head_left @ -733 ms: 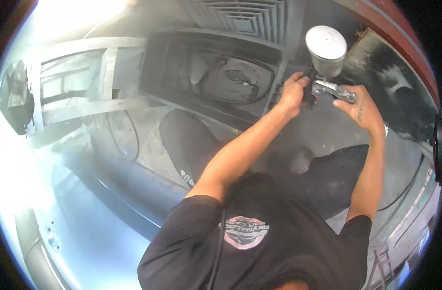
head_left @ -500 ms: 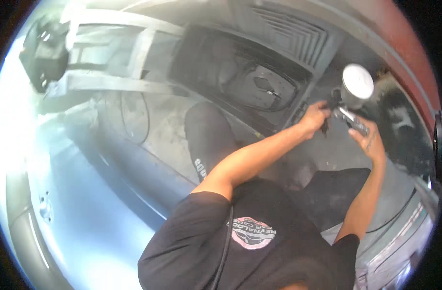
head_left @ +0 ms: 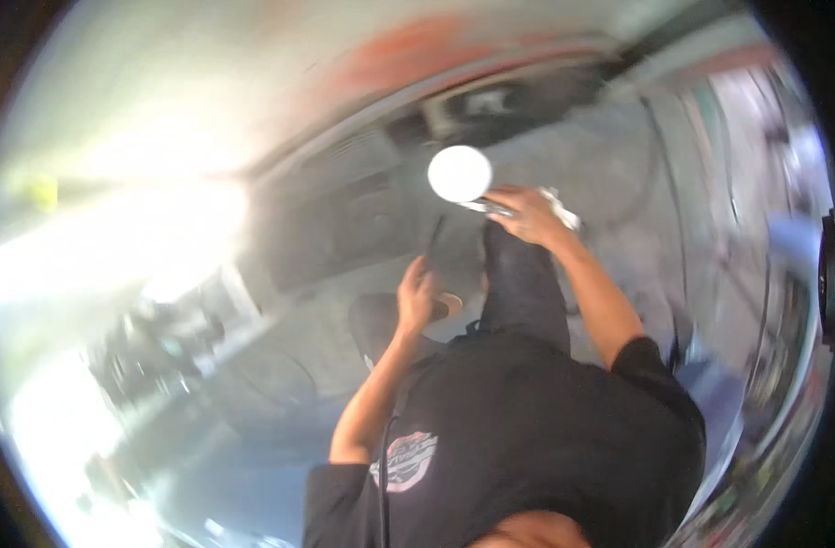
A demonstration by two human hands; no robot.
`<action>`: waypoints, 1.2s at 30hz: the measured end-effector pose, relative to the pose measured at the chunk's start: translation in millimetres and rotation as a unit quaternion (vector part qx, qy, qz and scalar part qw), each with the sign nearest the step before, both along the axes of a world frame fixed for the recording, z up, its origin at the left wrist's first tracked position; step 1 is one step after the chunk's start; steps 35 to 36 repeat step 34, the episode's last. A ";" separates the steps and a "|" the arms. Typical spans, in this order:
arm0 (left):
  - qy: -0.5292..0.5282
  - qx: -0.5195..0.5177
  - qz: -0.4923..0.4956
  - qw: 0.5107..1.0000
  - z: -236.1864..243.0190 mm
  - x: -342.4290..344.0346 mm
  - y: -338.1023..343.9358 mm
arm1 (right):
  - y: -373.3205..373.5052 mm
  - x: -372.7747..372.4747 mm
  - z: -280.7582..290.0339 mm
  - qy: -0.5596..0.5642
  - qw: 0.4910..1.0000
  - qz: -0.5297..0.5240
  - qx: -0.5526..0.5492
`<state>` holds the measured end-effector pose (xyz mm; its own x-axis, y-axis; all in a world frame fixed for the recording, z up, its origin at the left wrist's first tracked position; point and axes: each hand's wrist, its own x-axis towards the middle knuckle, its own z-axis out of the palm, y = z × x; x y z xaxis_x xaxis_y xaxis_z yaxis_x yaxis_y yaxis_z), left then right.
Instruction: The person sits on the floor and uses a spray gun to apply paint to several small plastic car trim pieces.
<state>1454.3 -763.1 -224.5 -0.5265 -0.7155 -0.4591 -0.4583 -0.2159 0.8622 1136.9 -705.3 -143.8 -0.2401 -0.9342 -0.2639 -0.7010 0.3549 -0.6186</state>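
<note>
My right hand [head_left: 530, 219] is closed around the metal handle of a spray gun [head_left: 491, 209]. On top of the gun sits a round cup with a white lid [head_left: 460, 173]. Something white and crumpled, like a cloth [head_left: 562, 209], shows just beside that hand. To the left and nearer to me, my left hand [head_left: 416, 297] is closed on a thin dark object [head_left: 437, 239] that sticks up from it; motion blur hides what it is. The two hands are well apart. A tan rounded thing [head_left: 449, 305] shows right next to my left hand, too smeared to name.
A long dark panel [head_left: 344, 224] lies beyond my left hand. Blurred blue bodywork [head_left: 244, 457] is at the lower left. A dark cable [head_left: 669, 173] runs along the floor at the right. Strong glare fills the left side.
The view has swung round to the right. My hands have moved apart; the left one has come away from the spray gun. The right still holds the gun.
</note>
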 end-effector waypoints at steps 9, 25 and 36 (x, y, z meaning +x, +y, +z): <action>-0.105 0.067 -0.097 0.987 149.3 95.0 -122.4 | 7.7 55.1 130.5 0.014 0.975 -0.177 -0.135; -0.040 0.084 -0.166 0.982 26.2 -3.1 -247.3 | 15.3 3.7 143.1 -0.015 0.973 -0.206 -0.105; -0.035 0.238 -0.070 0.968 103.5 -268.6 -196.8 | 127.9 -199.8 175.8 0.016 0.991 -0.133 0.001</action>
